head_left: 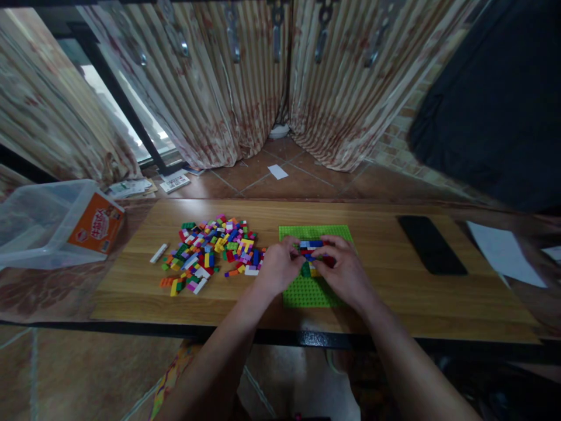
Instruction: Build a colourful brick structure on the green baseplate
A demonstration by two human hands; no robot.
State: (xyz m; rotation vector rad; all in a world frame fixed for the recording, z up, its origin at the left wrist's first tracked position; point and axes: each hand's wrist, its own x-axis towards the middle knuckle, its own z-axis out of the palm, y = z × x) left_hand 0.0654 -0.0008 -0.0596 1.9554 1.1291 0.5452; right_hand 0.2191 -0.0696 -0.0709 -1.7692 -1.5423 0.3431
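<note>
A green studded baseplate (pixel 313 295) lies on the wooden table, with toy bricks joined into a small build on it. A row of blue bricks (pixel 311 244) forms its far side; red, green and yellow ones show nearer. My left hand (pixel 280 266) comes in from the left, fingers bent together against the build; what they pinch is hidden. From the right, my right hand (pixel 344 270) has thumb and index finger closed at a small blue toy brick (pixel 309 256) in the middle. Both hands cover parts of the build. Left of the plate spreads a loose pile of coloured bricks (pixel 232 245).
A dark phone-like slab (pixel 432 244) rests at the table's right. Beyond that edge lie white paper sheets (pixel 504 251). A clear plastic tub (pixel 52 222) with an orange label stands past the left end. One long white brick (pixel 158 252) lies apart from the pile.
</note>
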